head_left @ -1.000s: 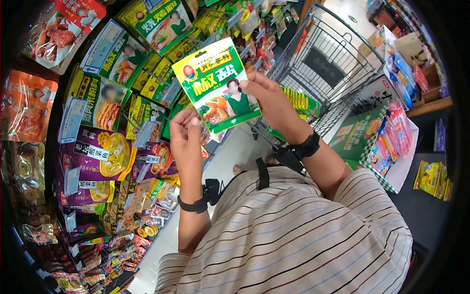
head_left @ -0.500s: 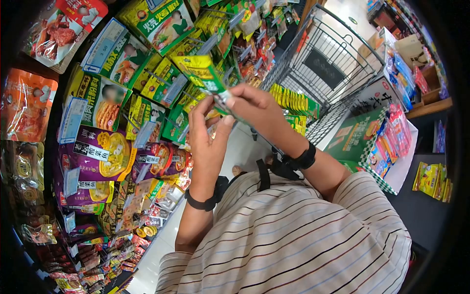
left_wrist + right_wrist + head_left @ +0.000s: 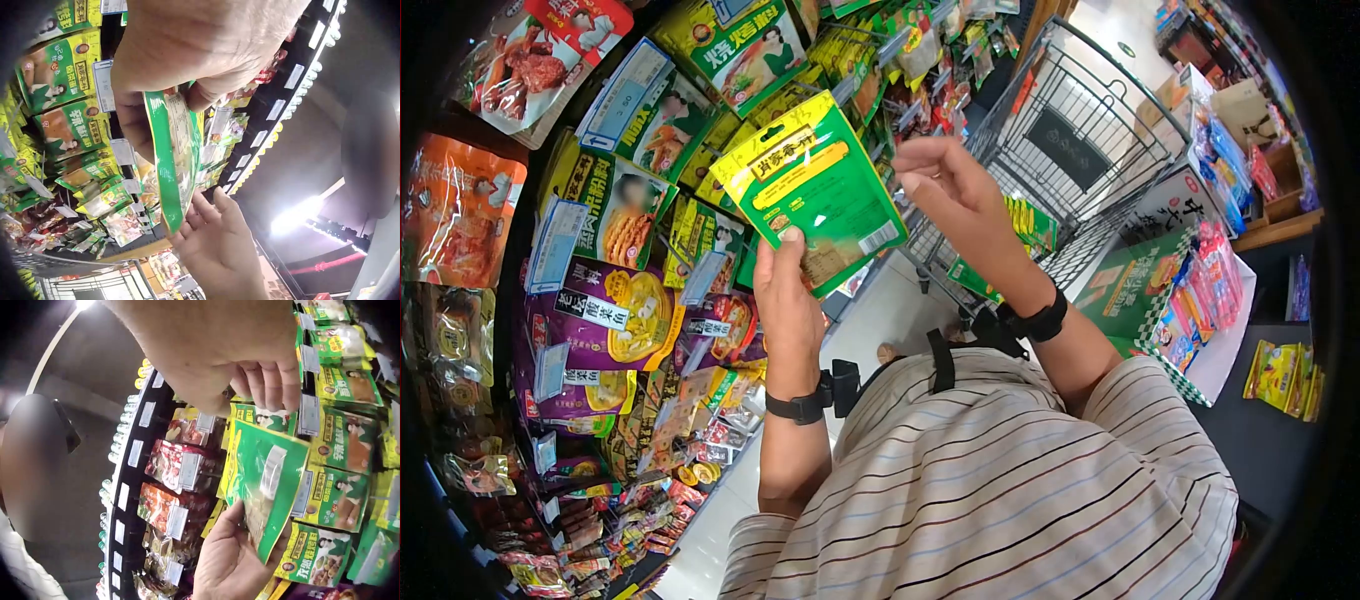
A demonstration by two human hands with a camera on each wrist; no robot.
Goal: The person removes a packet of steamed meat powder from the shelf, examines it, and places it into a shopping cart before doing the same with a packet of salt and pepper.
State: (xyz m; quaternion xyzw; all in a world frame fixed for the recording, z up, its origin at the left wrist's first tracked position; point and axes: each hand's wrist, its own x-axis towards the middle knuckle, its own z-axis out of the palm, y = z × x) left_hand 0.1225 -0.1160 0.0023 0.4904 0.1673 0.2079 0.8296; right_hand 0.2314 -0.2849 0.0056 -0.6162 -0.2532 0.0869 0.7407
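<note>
**Reading the back of the green packet**

Closest to you, your striped shirt (image 3: 1020, 480) is filling the bottom of the head view, with both forearms rising out of it.

Your left hand (image 3: 785, 300) is doing all the holding. It is pinching the green packet (image 3: 820, 190) at its lower edge, with the thumb (image 3: 790, 240) pressed on the back face and the fingers behind. The packet is standing up in front of your chest, tilted, with its back side and barcode (image 3: 878, 238) facing you.

Your right hand (image 3: 945, 185) is hovering just beside the packet's right edge with its fingers loosely curled, gripping nothing. Whether a fingertip is brushing the edge cannot be told.

To do this well, judging from the pictures:
- Keep the pinch low, so the thumb is not covering the print.
- A one-point hold on a soft pouch is likely to let it flop, so consider steadying the free edge with your right fingertips.
- Angle the face away from the ceiling lights, since the film looks glossy.

Behind the packet, hanging packets (image 3: 620, 210) are crowding the shelf on your left. Farther off to the right, a shopping cart (image 3: 1080, 130) is standing.
</note>
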